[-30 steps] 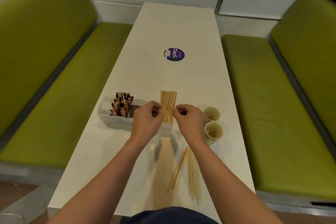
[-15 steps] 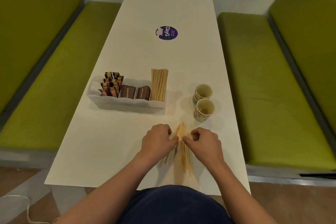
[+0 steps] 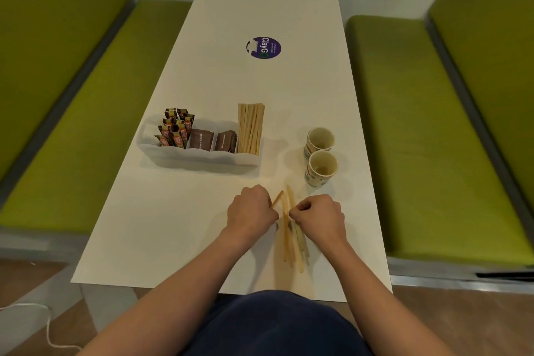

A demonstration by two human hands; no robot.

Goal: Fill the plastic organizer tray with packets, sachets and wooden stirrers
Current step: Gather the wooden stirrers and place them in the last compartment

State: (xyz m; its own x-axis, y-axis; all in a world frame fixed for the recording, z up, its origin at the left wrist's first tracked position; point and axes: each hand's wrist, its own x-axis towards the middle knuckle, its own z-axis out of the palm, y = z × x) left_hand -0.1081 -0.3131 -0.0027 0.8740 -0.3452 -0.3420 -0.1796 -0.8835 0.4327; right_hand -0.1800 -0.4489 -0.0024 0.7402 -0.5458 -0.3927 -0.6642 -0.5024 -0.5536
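Note:
A translucent plastic organizer tray (image 3: 199,159) stands on the white table. Its left compartment holds several orange-and-brown sachets (image 3: 174,131). Brown sugar packets (image 3: 213,140) fill the two middle compartments. A bundle of wooden stirrers (image 3: 250,128) leans upright in the right compartment. In front of the tray lie several loose wooden stirrers (image 3: 290,235). My left hand (image 3: 251,209) has its fingers curled on one stirrer whose far end sticks up. My right hand (image 3: 319,215) has its fingers curled on the loose stirrers beside it.
Two small paper cups (image 3: 320,157) stand right of the tray. A round purple sticker (image 3: 264,47) lies farther up the table (image 3: 173,225). Green benches (image 3: 433,139) run along both long sides. The table's near edge is just below the stirrers.
Both hands left the stirrer bundle in the tray and came down to the loose stirrers near the front edge. One stirrer's far end now tilts up by my left hand.

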